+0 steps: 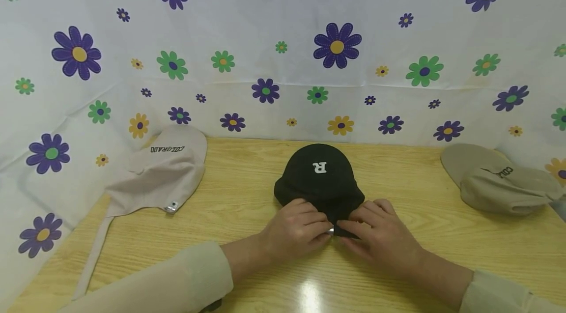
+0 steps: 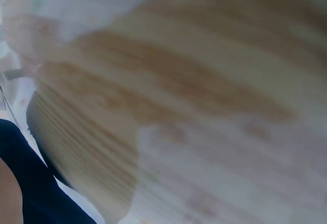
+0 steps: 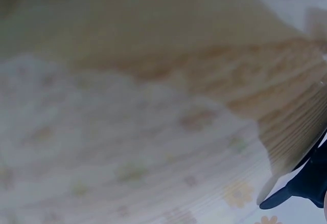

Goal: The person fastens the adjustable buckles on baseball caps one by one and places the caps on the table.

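Observation:
A black cap [image 1: 320,180] with a white letter R lies mid-table in the head view, its strap end toward me. My left hand [image 1: 295,230] pinches the strap by a small silver buckle [image 1: 330,230]. Close beside it, my right hand [image 1: 381,237] holds the black strap [image 1: 347,232] between thumb and fingers. Part of the buckle and strap is hidden behind the fingers. The wrist views are blurred and show neither hand's grip; a dark shape [image 2: 36,183] fills the lower left corner of the left one.
To the left lies a pale pink cap [image 1: 163,175] lettered COLORADO, its long strap [image 1: 95,259] trailing toward me. A khaki cap [image 1: 495,183] sits at the right. Behind the wooden table [image 1: 239,180] hangs a white flowered cloth [image 1: 283,18].

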`<state>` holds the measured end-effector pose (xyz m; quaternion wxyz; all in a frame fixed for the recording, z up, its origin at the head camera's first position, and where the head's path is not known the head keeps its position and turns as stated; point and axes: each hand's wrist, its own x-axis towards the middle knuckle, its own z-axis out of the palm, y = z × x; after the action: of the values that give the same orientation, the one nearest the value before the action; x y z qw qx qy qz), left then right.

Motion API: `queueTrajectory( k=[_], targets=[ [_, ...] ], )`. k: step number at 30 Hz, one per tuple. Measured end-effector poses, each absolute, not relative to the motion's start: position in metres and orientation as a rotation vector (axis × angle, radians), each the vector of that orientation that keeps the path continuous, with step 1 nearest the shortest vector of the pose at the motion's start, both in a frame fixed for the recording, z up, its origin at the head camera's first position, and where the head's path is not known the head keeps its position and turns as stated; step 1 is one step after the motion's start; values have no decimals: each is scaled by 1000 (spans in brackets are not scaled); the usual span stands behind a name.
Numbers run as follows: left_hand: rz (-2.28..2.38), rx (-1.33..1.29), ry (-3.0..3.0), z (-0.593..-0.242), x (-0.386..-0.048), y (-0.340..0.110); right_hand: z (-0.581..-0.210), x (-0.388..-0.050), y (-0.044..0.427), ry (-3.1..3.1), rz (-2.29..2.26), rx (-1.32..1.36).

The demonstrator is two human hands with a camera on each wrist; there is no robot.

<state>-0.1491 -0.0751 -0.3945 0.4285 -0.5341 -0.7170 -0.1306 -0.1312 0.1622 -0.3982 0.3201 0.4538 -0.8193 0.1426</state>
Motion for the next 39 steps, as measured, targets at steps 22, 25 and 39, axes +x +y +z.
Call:
queueTrajectory(
  k=[22, 25, 39],
  targets=[
    [-327, -1302, -1824, -394, -149, -73, -398, -131, 163, -2119, 384, 1220],
    [-327, -1302, -1828, -394, -149, -74, -397, -131, 163, -2106, 387, 1222],
    [-298, -1292, -1865, -393, -149, -74, -396, -132, 161, -2039, 403, 1216]
  ],
)
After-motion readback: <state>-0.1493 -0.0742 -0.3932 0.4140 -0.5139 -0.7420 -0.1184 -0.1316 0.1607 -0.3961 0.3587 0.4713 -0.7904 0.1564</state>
